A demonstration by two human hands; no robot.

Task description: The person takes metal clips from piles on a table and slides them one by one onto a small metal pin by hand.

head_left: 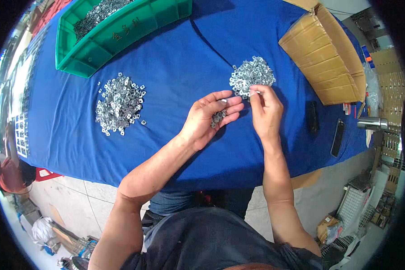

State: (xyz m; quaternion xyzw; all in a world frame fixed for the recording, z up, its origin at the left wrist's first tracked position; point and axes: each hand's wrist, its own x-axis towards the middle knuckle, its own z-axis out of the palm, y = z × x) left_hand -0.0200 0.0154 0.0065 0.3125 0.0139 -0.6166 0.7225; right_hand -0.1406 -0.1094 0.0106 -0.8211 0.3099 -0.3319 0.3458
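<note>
- Metal pieces [252,74], small, flat and squarish with holes, lie heaped on the blue cloth [175,58]; head view. This heap is just beyond my right hand, and ahead and to the right of my left.
- Right hand [267,110]: nearer of the two. Thumb and forefinger pinched together at the heap's near edge, with what looks like one bright piece between the tips. Remaining fingers curled in.
- Left hand [202,118]: palm turned up, fingers half curled and slightly parted, thumb laid across them. A small batch of loose pieces [218,118] sits in the hollow. Fingertips point toward my right hand, near it but apart from it.
- Axis: the heap is roughly round, no clear long direction. Single pieces lie at mixed angles; the orientation of the pinched one is too small to read.
- Second heap [119,105]: well out to the left of my left hand, a few strays around its edge.
- Green bin [117,42]: far left, beyond the second heap, set aslant, with more small pieces inside, darker in tone.
- Cardboard box [324,58]: right of the nearer heap, tilted in view, apart from both hands.
</note>
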